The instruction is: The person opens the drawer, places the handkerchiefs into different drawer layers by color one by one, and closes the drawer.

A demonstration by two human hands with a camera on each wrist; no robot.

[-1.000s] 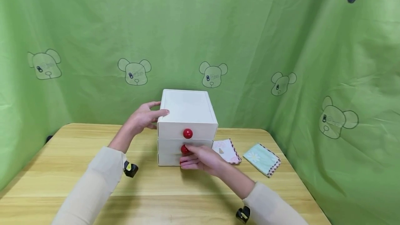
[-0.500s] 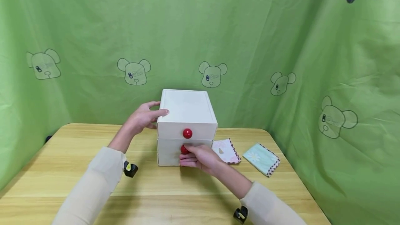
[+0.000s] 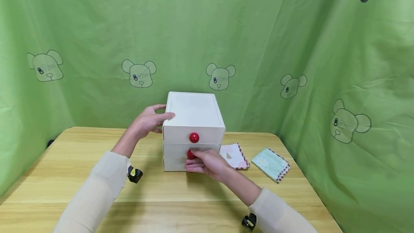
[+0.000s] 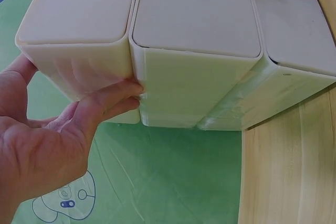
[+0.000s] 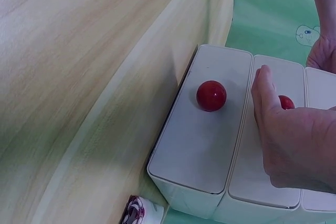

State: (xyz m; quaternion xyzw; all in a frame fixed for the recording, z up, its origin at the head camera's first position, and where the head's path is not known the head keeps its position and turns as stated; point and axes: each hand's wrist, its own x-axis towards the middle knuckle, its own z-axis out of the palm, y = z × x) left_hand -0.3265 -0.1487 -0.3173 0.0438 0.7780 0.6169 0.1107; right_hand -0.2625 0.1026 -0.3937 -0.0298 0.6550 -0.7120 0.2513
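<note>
A white three-drawer cabinet with round red knobs stands on the wooden table, all its drawers pushed in. My left hand holds its upper left edge, thumb on the top and fingers along the side panel, as the left wrist view also shows. With thumb and fingers, my right hand pinches the middle red knob, whose drawer front is flush with the others. Above it, the top knob is untouched. In the right wrist view the bottom knob sticks out beside my fingers.
Right of the cabinet lie a folded pink-and-white cloth and a folded mint cloth with a daisy. Green curtain with bear heads hangs behind the table and along its sides.
My right hand and forearm have shifted very slightly left, with the thumb still at the middle knob. My left hand and the cabinet stay where they were.
</note>
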